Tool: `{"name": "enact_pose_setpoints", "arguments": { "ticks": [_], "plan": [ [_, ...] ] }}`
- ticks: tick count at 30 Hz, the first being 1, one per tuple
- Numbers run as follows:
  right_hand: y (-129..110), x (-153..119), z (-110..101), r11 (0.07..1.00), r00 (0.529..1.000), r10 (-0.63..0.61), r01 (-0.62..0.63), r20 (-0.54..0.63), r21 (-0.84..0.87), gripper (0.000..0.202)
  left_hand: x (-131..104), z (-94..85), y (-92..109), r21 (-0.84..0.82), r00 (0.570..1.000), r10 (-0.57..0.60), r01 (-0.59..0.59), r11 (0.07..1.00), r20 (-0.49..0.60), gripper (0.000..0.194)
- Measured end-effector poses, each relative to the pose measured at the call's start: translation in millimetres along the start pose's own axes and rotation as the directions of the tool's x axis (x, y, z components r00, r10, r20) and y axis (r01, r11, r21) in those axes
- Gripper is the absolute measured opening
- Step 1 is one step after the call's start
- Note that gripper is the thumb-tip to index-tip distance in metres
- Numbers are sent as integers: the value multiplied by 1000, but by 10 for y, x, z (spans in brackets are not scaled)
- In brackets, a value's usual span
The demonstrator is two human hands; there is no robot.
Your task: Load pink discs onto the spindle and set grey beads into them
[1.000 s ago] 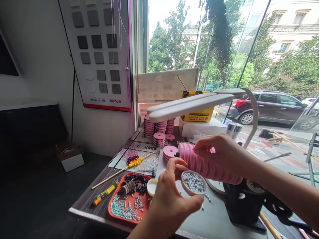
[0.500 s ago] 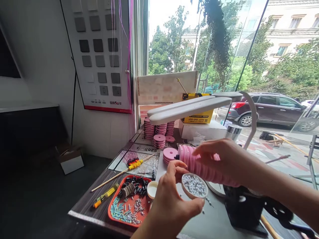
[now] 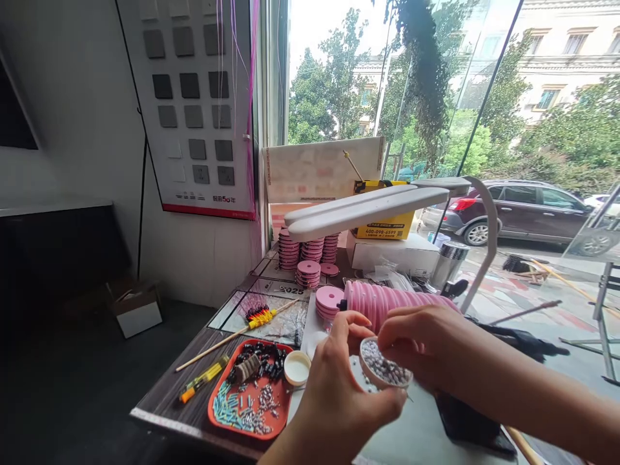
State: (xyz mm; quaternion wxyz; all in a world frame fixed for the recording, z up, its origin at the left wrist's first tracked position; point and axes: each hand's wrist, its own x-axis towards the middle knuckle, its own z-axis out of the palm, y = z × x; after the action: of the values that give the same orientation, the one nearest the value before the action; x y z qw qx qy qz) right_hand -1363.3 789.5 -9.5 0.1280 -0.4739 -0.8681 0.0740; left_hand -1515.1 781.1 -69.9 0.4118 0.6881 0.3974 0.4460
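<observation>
My left hand (image 3: 336,391) grips a small round tub (image 3: 369,376) between thumb and fingers. Small grey-white beads (image 3: 380,363) fill the tub, which is tilted a little. My right hand (image 3: 433,339) reaches over it, fingers bent together and tips down among the beads. Whatever those fingertips pinch is hidden. Just behind the hands lies a long row of pink foam spools (image 3: 397,300). Left of my left hand, an open white lid or cup (image 3: 297,368) rests against the edge of a red tray (image 3: 212,403).
The tray holds black pieces, metal swivels and light-blue tubes. A yellow-orange screwdriver (image 3: 203,380) and a thin stick (image 3: 213,349) with floats lie left of it. Stacked pink spools (image 3: 309,273) stand behind. A white lamp (image 3: 368,213) hangs above; a metal cup (image 3: 448,265) is right.
My right hand has moved down from the pink spools into the bead tub. My left hand and the tub have shifted slightly right.
</observation>
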Motion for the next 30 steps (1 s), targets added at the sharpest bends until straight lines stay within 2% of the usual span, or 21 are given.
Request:
{"name": "enact_pose_setpoints", "arguments": {
  "ticks": [6,9,13,17,20,26,30],
  "plan": [
    [79,12,-47,996,997,71,-71,3,52,20,2,6,-26,-24,1000,-6,6,1000,-1,48],
    [69,13,-21,998,998,36,-38,47,55,20,8,8,-30,-17,1000,-8,8,1000,0,49],
    [24,16,16,1000,999,26,-27,31,16,16,10,14,-44,-8,1000,-8,8,1000,3,48],
    [-36,41,45,998,998,-30,33,64,-56,13,12,25,-67,22,1000,20,-20,1000,-4,46],
    [-53,56,48,998,998,-17,21,63,-54,15,13,22,-58,8,1000,14,-14,1000,1,47],
    [31,16,70,983,994,89,-78,-57,166,13,16,-9,-15,8,999,-20,20,1000,30,47],
    [109,18,73,908,982,183,-150,-47,391,8,12,-6,-21,18,1000,-21,21,1000,12,46]
  ]
}}
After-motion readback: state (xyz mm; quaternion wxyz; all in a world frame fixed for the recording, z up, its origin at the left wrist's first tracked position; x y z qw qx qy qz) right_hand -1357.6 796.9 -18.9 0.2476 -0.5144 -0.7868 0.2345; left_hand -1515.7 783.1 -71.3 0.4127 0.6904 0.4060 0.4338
